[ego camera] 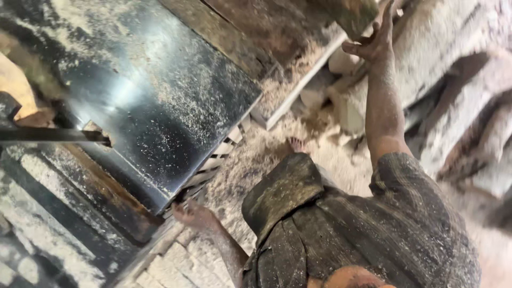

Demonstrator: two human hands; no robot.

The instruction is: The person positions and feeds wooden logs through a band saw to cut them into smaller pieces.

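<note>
Two hands out: your right hand (376,42) clasps the timber block (349,13) far right, your left hand (194,216) curls at the black saw table (160,90) edge, grip unclear; likely fetching stock, so next needs steady support.

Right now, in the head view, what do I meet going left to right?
Pale wood block → black sawdust-dusted machine table → left hand at its lower edge → dark cap → right hand raised to a plank → stacked timber.
</note>
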